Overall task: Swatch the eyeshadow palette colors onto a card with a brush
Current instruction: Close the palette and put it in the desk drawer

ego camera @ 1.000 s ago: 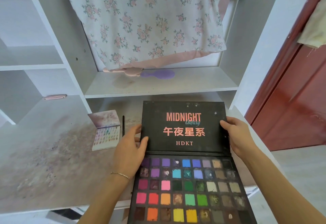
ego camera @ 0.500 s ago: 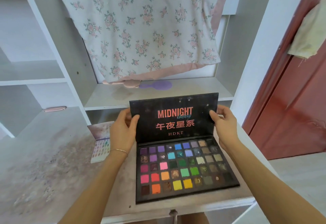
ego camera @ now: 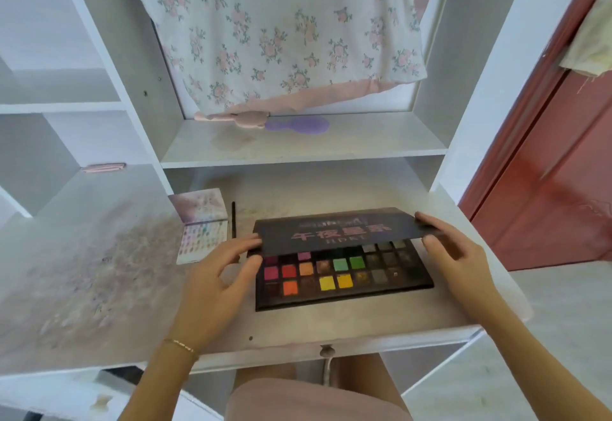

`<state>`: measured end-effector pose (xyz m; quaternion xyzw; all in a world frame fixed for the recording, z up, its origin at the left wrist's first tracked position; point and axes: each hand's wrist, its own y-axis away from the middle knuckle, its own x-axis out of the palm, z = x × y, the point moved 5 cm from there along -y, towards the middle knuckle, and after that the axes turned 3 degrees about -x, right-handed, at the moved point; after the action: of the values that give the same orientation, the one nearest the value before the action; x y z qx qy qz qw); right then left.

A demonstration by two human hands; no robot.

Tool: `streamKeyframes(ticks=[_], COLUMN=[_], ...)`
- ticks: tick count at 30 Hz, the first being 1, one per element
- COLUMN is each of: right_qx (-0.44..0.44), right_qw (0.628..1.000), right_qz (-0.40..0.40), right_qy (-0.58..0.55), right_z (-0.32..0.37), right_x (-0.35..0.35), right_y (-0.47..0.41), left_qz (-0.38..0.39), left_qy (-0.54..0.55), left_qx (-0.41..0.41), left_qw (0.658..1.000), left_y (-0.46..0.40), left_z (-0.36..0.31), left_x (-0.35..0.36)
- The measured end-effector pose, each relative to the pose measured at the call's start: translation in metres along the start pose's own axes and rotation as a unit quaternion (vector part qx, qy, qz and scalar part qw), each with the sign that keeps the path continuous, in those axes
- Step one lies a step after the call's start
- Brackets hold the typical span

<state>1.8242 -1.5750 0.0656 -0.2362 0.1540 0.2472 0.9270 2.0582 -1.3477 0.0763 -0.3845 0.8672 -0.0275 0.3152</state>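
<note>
Palette [ego camera: 344, 279], flat black rectangle, hands [ego camera: 215, 271] pinching lid

Palette [ego camera: 344, 283] was lowered from mid-air onto the tabletop [ego camera: 331, 324], near its front edge. Lid [ego camera: 337, 231] swung from upright to nearly shut, now tilted low over the back pan rows. Left hand [ego camera: 215, 274] shifted from lid's left edge to its left corner; right hand [ego camera: 453, 255] followed the right corner down.
</note>
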Motion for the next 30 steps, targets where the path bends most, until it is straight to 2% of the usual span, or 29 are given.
streamKeyframes(ticks=[7, 10, 17, 21, 23, 25, 27, 30], right_qx=[-0.015, -0.010, 0.035, 0.045, 0.034, 0.013, -0.012, -0.023], right_qw=[0.976, 0.964, 0.961, 0.935, 0.930, 0.952, 0.979, 0.996], right_qz=[0.092, 0.133, 0.131, 0.170, 0.162, 0.105, 0.038, 0.052], right_qy=[0.197, 0.232, 0.242, 0.307, 0.328, 0.288, 0.199, 0.075], right_z=[-0.010, -0.014, -0.010, -0.004, 0.006, 0.025, 0.048, 0.068], right_x=[0.000, 0.008, 0.024, 0.039, 0.043, 0.045, 0.045, 0.057], right_y=[0.026, 0.024, -0.004, -0.004, 0.003, 0.021, 0.048, 0.095], left_qz=[0.089, 0.107, 0.087, 0.048, 0.042, 0.038, 0.029, 0.015], left_qy=[-0.165, -0.207, -0.269, -0.276, -0.270, -0.250, -0.227, -0.204], left_qx=[0.049, 0.063, 0.020, 0.007, 0.025, 0.048, 0.065, 0.066], left_qw=[0.981, 0.970, 0.959, 0.960, 0.962, 0.966, 0.971, 0.977], left_y=[0.023, 0.021, -0.011, -0.017, -0.008, 0.010, 0.033, 0.065], left_z=[0.014, 0.017, 0.020, 0.010, 0.002, -0.006, -0.009, -0.008], left_x=[0.020, 0.026, 0.035, 0.032, 0.030, 0.030, 0.032, 0.036])
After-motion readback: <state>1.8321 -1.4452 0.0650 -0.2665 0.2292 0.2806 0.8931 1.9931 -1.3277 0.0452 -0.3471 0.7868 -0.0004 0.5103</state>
